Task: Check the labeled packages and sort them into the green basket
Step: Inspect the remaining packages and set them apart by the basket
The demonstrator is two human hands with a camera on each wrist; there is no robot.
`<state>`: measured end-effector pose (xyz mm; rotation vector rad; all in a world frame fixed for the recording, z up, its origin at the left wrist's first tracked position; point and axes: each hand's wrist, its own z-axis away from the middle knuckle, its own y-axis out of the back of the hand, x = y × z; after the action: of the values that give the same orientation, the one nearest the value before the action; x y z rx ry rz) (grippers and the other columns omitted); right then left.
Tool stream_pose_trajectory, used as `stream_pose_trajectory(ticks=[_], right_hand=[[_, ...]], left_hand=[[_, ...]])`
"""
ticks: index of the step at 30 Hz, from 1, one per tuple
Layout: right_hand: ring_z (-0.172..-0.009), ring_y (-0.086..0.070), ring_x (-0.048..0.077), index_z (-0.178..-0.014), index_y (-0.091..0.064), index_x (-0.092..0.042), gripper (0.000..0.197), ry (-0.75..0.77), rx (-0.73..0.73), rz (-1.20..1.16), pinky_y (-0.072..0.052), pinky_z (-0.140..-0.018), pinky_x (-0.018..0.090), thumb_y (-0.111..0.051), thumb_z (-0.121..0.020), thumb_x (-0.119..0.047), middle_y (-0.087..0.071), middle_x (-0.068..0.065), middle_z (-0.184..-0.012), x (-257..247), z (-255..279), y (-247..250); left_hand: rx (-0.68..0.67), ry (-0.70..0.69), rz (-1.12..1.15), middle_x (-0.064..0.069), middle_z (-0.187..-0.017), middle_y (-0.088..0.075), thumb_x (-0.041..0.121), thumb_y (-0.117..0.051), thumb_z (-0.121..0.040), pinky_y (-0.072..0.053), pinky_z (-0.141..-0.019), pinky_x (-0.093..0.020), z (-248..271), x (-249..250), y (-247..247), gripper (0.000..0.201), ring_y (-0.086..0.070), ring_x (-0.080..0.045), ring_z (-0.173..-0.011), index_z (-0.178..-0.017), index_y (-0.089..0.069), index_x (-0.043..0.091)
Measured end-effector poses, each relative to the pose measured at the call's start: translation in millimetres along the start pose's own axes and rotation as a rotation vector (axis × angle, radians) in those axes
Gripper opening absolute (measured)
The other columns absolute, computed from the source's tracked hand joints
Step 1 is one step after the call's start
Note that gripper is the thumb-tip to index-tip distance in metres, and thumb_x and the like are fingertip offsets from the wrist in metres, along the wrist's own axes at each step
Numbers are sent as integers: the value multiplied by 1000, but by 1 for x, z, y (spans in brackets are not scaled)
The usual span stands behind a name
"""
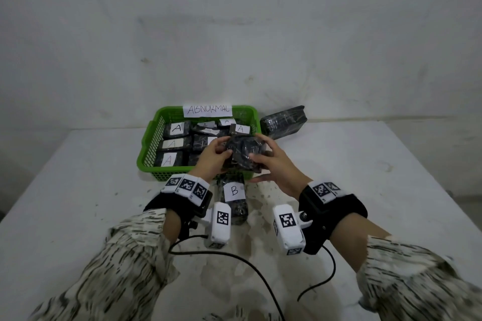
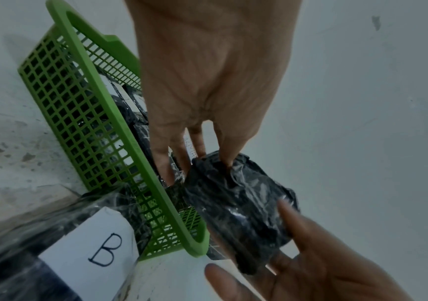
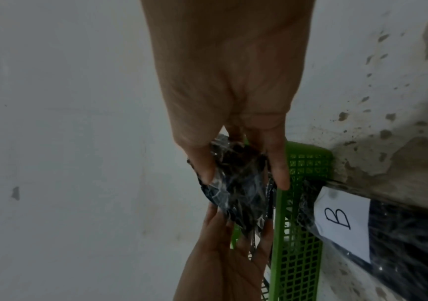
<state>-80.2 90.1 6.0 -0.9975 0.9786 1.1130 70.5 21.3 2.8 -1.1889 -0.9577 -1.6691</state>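
Mostly done I'd say: green plastic mesh basket [image 1: 148, 150] mid-frame is packed with A-labelled packs, both hands, left hand [image 1: 212, 157] and right hand [image 1: 273, 164], grip a black shrink-wrapped package [image 1: 242, 154] over its near rim, while the B-labelled black package [image 1: 234, 199] and another unlabelled-looking wrapped pack [image 1: 283, 121] wait on the desk [image 1: 78, 190].

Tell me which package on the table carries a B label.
The package marked B, lying just in front of the green basket between the wrists. The basket's visible labels read A; the package behind the basket shows none.
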Motion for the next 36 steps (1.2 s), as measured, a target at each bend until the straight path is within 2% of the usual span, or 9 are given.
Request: stream_pose_trajectory(ticks=[2,4,7,13,17,22,25,31,36], right_hand=[[-124,-50,32,-147,-25,-38,60,-18,-19,-21,-59,-69,46,-52,-93,-43,-41,3,-144,-2,2,-3],[-130,-45,31,-149,-23,-37,56,-4,-19,-36,-58,-71,45,-39,-96,-50,-39,3,-147,-4,1,-4],[-121,-52,27,-145,-36,-32,44,24,-17,-35,-56,-77,39,-30,-102,-41,-54,-5,-130,-11,4,-7],[-99,-62,11,-111,-60,-31,27,59,-51,-92,-54,-88,45,-36,-101,-39,-65,-11,-104,-19,8,-11],[-93,-64,14,-117,-61,-17,29,96,13,-40,-56,-79,39,-44,-100,-34,-66,3,-107,-17,7,-19],[-97,-65,20,-114,-61,-14,28,42,-38,-71,-54,-89,48,-54,-95,-33,-67,4,-104,-14,3,-24],[-97,-66,23,-109,-62,-15,20,57,-23,-72,-53,-91,49,-59,-93,-26,-67,6,-105,-12,2,-25],[-99,-65,24,-111,-62,-14,18,31,-49,-62,-52,-92,50,-56,-94,-21,-67,7,-105,-13,1,-27],[-100,-63,28,-129,-52,-7,31,-46,-169,-155,-57,-80,41,-47,-98,-12,-62,11,-112,-13,3,-19]], left_hand=[[-14,19,30,-13,-137,-49,11,-44,-98,-50,-93,-48,-2,1,1,40,-49,-30,-124,-138,-44,17],[-85,63,122,-11,-136,-51,24,-40,-100,-53,-84,-44,1,4,1,38,-50,-28,-124,-136,-47,16],[-220,76,255,-9,-130,-57,37,-37,-99,-54,-83,-38,6,7,-3,42,-54,-25,-120,-133,-50,15],[-229,60,308,-12,-138,-50,30,-39,-100,-49,-94,-47,1,6,-8,42,-46,-30,-129,-139,-43,14],[-228,90,275,-15,-138,-49,20,-35,-102,-52,-83,-44,1,1,-9,38,-47,-33,-126,-139,-40,12],[-205,129,291,-20,-139,-47,19,-32,-102,-44,-95,-56,1,-1,-5,39,-47,-38,-126,-139,-38,10],[-215,130,298,-19,-137,-48,20,-33,-102,-45,-92,-54,2,1,-4,39,-49,-38,-124,-140,-37,9],[-219,159,270,-19,-135,-51,24,-32,-102,-56,-82,-48,3,1,-4,40,-54,-35,-119,-138,-40,8],[-214,200,227,-19,-132,-52,26,-31,-102,-56,-73,-40,5,4,-1,41,-54,-34,-115,-139,-39,8]])
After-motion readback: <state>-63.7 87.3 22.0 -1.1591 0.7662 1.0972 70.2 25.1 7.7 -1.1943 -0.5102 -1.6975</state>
